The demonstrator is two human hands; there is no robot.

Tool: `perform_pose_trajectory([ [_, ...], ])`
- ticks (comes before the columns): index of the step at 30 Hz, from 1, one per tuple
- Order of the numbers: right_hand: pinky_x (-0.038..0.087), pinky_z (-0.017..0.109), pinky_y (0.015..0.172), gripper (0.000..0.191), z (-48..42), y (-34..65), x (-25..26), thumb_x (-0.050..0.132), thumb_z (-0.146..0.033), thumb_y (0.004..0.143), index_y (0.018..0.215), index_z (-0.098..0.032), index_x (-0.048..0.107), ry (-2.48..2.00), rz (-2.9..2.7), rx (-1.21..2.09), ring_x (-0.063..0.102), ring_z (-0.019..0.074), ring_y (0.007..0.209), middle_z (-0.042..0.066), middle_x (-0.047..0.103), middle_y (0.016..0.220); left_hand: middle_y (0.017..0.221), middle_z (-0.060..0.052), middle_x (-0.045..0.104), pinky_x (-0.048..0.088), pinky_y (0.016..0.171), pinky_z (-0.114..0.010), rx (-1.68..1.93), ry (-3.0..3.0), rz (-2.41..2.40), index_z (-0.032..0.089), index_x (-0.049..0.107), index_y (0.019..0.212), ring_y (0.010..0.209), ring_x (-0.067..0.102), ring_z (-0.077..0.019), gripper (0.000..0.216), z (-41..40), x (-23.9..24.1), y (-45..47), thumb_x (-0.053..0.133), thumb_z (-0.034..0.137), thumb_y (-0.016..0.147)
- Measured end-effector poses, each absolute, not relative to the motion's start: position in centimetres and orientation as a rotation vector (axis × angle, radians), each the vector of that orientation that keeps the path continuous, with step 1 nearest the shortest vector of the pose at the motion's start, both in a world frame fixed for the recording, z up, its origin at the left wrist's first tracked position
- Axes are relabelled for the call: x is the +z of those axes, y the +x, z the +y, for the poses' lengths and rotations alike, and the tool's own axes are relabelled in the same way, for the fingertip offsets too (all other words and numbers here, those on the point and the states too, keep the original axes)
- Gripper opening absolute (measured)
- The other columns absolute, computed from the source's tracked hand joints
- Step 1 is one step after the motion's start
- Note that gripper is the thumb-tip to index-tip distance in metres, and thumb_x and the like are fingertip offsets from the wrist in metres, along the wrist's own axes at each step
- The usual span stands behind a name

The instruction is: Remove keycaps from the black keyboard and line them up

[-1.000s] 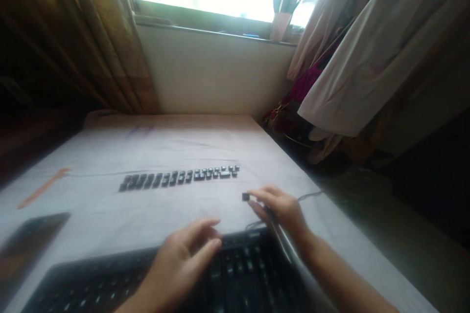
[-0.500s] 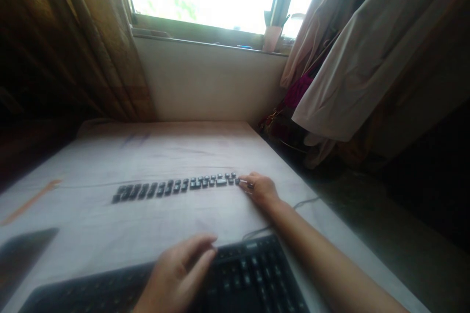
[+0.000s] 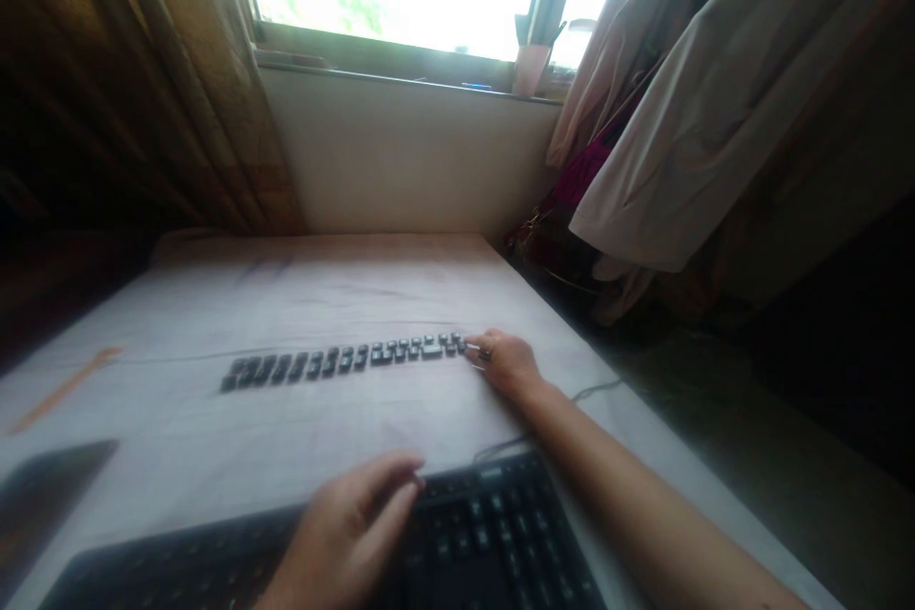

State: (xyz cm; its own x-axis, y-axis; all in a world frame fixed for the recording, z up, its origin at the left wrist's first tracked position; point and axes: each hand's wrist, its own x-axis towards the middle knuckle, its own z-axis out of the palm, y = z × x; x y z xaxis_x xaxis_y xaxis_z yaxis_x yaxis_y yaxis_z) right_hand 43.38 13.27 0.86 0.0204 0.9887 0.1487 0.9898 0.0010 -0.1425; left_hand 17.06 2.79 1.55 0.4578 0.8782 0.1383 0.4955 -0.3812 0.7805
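Note:
Over the middle of a black keyboard [image 3: 515, 524] hovers my left hand [image 3: 350, 524], its thumb and forefinger curved with a small gap between them and nothing visible in it. Part of the keyboard has dark bare patches where keys are off. Farther out, loose black keycaps [image 3: 347, 359] lie in two rows on the pale cloth. At their right end, my right hand [image 3: 507, 362], with a ring on one finger, has its fingertips pinched at the last keycap [image 3: 461, 347] of the near row.
A keyboard cable [image 3: 597, 391] runs beneath my right forearm. A dark flat object [image 3: 57, 486] lies at the left, near an orange stripe [image 3: 68, 391] on the cloth [image 3: 321, 438]. Clothes [image 3: 664, 133] hang at the right; a pink cup [image 3: 530, 69] stands on the windowsill.
The view has shifted very slightly. Both hands stay almost where they were, and the keycap rows look the same.

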Motion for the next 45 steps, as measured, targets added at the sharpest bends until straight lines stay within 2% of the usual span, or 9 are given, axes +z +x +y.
perform_pose_trajectory([
  [16, 0.041, 0.025, 0.062, 0.023, 13.3, 43.7, 0.5, 0.056, -0.035, 0.088, 0.106, -0.035, 0.071, -2.033, -2.055, 0.020, 0.065, 0.0177, 0.074, 0.002, 0.070, 0.092, 0.097, -0.004, 0.077, 0.059, 0.082, -0.036, 0.729, 2.052, 1.131, 0.025, 0.069, 0.104, 0.088, 0.073, -0.0210, 0.026, 2.8, 1.5, 17.0, 0.049, 0.037, 0.090],
  [24, 0.046, 0.030, 0.074, 0.024, 12.8, 43.6, 1.3, 0.062, -0.027, 0.083, 0.105, -0.025, 0.071, -1.949, -1.915, 0.185, 0.065, 0.0213, 0.081, 0.007, 0.071, 0.096, 0.099, -0.002, 0.077, 0.059, 0.083, -0.037, 0.729, 2.058, 1.156, 0.027, 0.069, 0.105, 0.089, 0.073, -0.0210, 0.026, 2.8, 1.5, 17.0, 0.051, 0.037, 0.089],
  [28, 0.048, 0.031, 0.078, 0.015, 11.9, 45.0, 2.3, 0.062, -0.021, 0.077, 0.090, -0.019, 0.070, -1.867, -1.770, 0.369, 0.064, 0.0194, 0.081, 0.005, 0.070, 0.089, 0.097, -0.001, 0.077, 0.060, 0.081, -0.035, 0.754, 2.073, 1.134, 0.027, 0.069, 0.103, 0.087, 0.073, -0.0201, 0.023, 2.7, 1.5, 17.0, 0.051, 0.034, 0.089],
  [31, 0.051, 0.029, 0.066, 0.014, 10.4, 46.1, 3.2, 0.059, -0.018, 0.073, 0.085, -0.017, 0.067, -1.792, -1.664, 0.563, 0.063, 0.0157, 0.066, 0.003, 0.068, 0.077, 0.097, 0.000, 0.077, 0.060, 0.080, -0.034, 0.768, 2.133, 1.107, 0.028, 0.068, 0.104, 0.086, 0.073, -0.0191, 0.022, 2.6, 1.4, 16.8, 0.051, 0.032, 0.090],
  [33, 0.052, 0.027, 0.061, 0.015, 9.0, 46.4, 3.8, 0.058, -0.022, 0.074, 0.086, -0.016, 0.065, -1.729, -1.611, 0.686, 0.062, 0.0145, 0.063, 0.002, 0.067, 0.074, 0.097, 0.000, 0.076, 0.060, 0.079, -0.034, 0.785, 2.196, 1.086, 0.028, 0.066, 0.106, 0.086, 0.072, -0.0187, 0.021, 2.6, 1.4, 16.7, 0.051, 0.030, 0.091],
  [36, 0.054, 0.030, 0.066, 0.022, 6.7, 46.2, 4.9, 0.060, -0.034, 0.077, 0.088, -0.015, 0.064, -1.564, -1.459, 0.932, 0.065, 0.0159, 0.072, 0.006, 0.070, 0.084, 0.098, -0.003, 0.074, 0.059, 0.078, -0.035, 0.806, 2.320, 1.037, 0.026, 0.063, 0.108, 0.089, 0.070, -0.0191, 0.021, 2.6, 1.7, 16.5, 0.049, 0.028, 0.092],
  [39, 0.054, 0.030, 0.065, 0.031, 4.8, 45.4, 5.6, 0.067, -0.042, 0.075, 0.088, -0.015, 0.060, -1.409, -1.320, 1.205, 0.065, 0.0155, 0.074, 0.009, 0.071, 0.094, 0.106, -0.005, 0.071, 0.055, 0.087, -0.040, 0.722, 2.454, 1.035, 0.025, 0.062, 0.111, 0.098, 0.066, -0.0220, 0.023, 2.7, 2.0, 16.4, 0.049, 0.026, 0.093],
  [42, 0.053, 0.028, 0.064, 0.032, 3.7, 44.6, 6.0, 0.072, -0.041, 0.073, 0.086, -0.016, 0.056, -1.342, -1.311, 1.400, 0.065, 0.0132, 0.072, 0.008, 0.073, 0.092, 0.116, -0.006, 0.068, 0.051, 0.093, -0.045, 0.581, 2.525, 1.097, 0.024, 0.059, 0.117, 0.107, 0.062, -0.0252, 0.027, 2.8, 1.9, 16.3, 0.050, 0.030, 0.092],
  [45, 0.054, 0.029, 0.070, 0.030, 3.3, 44.2, 6.2, 0.074, -0.036, 0.074, 0.085, -0.016, 0.056, -1.272, -1.350, 1.577, 0.066, 0.0123, 0.074, 0.007, 0.072, 0.094, 0.113, -0.006, 0.069, 0.052, 0.090, -0.043, 0.485, 2.530, 1.099, 0.024, 0.060, 0.116, 0.104, 0.063, -0.0250, 0.027, 2.8, 1.5, 16.4, 0.048, 0.033, 0.093],
])
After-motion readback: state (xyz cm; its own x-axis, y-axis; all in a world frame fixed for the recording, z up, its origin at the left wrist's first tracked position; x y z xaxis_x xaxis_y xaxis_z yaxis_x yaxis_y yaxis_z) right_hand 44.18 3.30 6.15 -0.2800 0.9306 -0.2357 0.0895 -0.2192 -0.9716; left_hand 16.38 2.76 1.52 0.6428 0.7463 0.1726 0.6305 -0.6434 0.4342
